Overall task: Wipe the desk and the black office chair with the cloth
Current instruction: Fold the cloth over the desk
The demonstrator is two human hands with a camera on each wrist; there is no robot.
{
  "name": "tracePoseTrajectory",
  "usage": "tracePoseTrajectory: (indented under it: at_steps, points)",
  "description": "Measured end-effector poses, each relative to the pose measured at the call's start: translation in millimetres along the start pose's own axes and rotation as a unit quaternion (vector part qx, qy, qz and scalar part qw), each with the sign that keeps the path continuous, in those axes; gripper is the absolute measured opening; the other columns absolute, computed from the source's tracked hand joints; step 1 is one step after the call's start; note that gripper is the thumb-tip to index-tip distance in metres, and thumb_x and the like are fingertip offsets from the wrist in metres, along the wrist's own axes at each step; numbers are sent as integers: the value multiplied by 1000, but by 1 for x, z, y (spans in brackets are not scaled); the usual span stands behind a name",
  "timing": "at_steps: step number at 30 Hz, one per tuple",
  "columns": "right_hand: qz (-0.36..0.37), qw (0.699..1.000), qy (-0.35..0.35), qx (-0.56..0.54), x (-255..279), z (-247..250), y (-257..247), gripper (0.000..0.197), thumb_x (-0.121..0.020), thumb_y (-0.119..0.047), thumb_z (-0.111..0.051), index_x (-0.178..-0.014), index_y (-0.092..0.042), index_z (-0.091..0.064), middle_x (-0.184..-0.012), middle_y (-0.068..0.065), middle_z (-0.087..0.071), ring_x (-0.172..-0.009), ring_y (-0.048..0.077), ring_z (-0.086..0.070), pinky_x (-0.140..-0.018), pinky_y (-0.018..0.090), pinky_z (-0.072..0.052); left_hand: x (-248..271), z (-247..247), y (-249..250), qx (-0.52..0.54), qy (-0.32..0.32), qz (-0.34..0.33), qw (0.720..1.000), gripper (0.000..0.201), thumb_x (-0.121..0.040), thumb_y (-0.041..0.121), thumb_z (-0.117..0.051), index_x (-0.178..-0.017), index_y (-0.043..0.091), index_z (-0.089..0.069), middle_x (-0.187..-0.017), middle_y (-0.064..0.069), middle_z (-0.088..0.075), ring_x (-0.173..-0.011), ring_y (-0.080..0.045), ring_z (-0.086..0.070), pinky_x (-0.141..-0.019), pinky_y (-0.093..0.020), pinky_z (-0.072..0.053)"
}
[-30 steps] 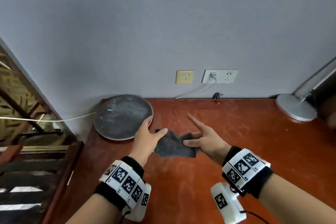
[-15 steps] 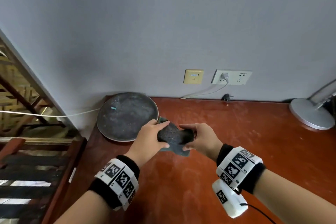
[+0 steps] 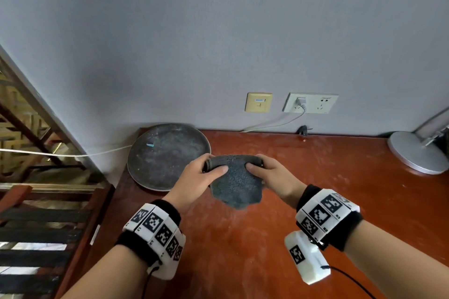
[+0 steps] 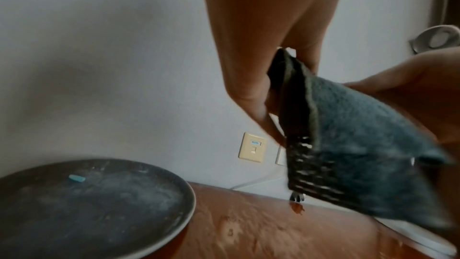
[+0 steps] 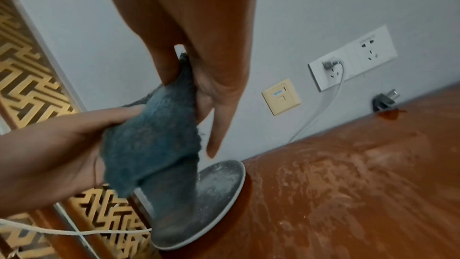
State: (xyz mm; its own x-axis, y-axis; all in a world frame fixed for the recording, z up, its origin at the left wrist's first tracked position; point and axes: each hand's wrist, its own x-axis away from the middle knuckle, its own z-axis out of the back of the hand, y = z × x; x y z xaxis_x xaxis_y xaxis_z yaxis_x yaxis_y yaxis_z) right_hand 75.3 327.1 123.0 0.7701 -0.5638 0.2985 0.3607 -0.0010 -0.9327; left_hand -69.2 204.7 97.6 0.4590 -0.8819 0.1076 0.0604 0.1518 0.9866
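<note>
A dark grey-blue cloth [image 3: 235, 181] hangs folded above the reddish-brown desk [image 3: 303, 201], held up by both hands. My left hand [image 3: 206, 172] pinches its top left edge, thumb in front and fingers behind. At the top right edge my right hand [image 3: 261, 171] pinches it the same way. The left wrist view shows the cloth [image 4: 348, 145] between thumb and fingers, and the right wrist view shows the cloth [image 5: 151, 139] gripped from both sides. The desk surface looks dusty and streaked. No black office chair is in view.
A round dusty dark tray [image 3: 167, 155] lies at the desk's back left corner. A silver lamp base [image 3: 415, 153] stands at the back right. Wall sockets [image 3: 311, 102] with a white cable sit above the desk's back edge. Left of the desk is a wooden stair rail [image 3: 36, 128].
Both hands lifted the cloth and spread its top edge, so it now hangs flat between them. Earlier it was bunched between them. The right index finger, first pointing outward, now grips the cloth.
</note>
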Motion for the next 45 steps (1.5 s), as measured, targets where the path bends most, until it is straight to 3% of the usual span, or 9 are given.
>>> tracePoseTrajectory:
  at_steps: [4, 7, 12, 18, 22, 29, 35, 39, 45]
  points:
    - [-55, 991, -39, -119, -2, 2, -5, 19, -95, -21, -49, -112, -11, -53, -103, 7, -62, -89, 23, -64, -82, 44, -55, -5, -4, 0, 64, -1, 35, 997, 18, -94, 20, -56, -108, 10, -57, -104, 1, -66, -95, -7, -65, -75, -20, -50]
    - [-55, 979, -108, -164, -2, 8, -1, 55, -71, -31, -76, -116, -15, -48, -117, 8, -59, -102, 27, -64, -85, 50, -54, -6, 0, -1, 126, -22, 61, 990, 27, -88, 25, -59, -113, 15, -55, -114, -3, -63, -107, -17, -61, -87, -35, -52]
    - [-46, 972, -168, -154, -8, 16, 10, 101, -38, -37, -94, -124, -27, -41, -134, 7, -48, -117, 32, -57, -83, 67, -47, -6, 20, -1, 200, -148, 62, 967, 84, -71, 12, -77, -139, 37, -37, -133, -8, -54, -121, -26, -55, -98, -51, -46]
    - [-14, 971, -180, -155, -14, 15, 16, 73, -64, 10, -70, -119, -32, -48, -129, 3, -51, -111, 29, -61, -74, 65, -50, -8, 28, -3, 98, -161, 15, 982, 94, -71, -19, -69, -139, 37, -36, -135, -4, -53, -122, -20, -55, -97, -38, -49]
    - [32, 964, -172, -199, -20, 13, 15, 63, -72, 25, -54, -115, -20, -54, -117, 2, -58, -90, 20, -68, -58, 37, -59, -10, 33, -8, 117, -124, 2, 985, 76, -70, -19, -67, -124, 34, -53, -125, -6, -60, -115, -25, -60, -93, -43, -51]
    - [55, 958, -186, -211, -29, 18, 14, 41, -67, 18, -52, -81, -14, -75, -120, 6, -57, -103, 27, -63, -70, 35, -58, -10, 38, -4, 128, -143, -40, 981, 49, -78, -24, -53, -86, 22, -69, -130, -4, -60, -122, -24, -55, -93, -36, -51]
    - [73, 966, -170, -180, -34, 17, 14, 54, -51, -22, -90, -102, -25, -72, -113, 7, -65, -96, 26, -67, -74, 41, -59, -14, 40, -1, 133, -121, -24, 983, 81, -79, -23, -56, -139, 28, -38, -122, -10, -65, -115, -24, -61, -96, -37, -50]
    - [86, 964, -169, -185, -36, 19, 9, 42, -57, -32, -87, -95, -18, -75, -112, 3, -67, -99, 26, -65, -81, 45, -56, -14, 39, 4, 91, -95, -29, 991, 43, -79, -20, -58, -111, 8, -63, -115, -2, -69, -110, -18, -64, -90, -30, -53]
    - [114, 961, -209, -142, -40, 23, 8, 33, -73, 12, -60, -76, -17, -77, -119, 6, -58, -108, 27, -60, -82, 36, -55, -20, 41, 1, 114, -57, -14, 992, 48, -79, -28, -49, -68, 13, -71, -102, -6, -72, -99, -19, -68, -74, -27, -57]
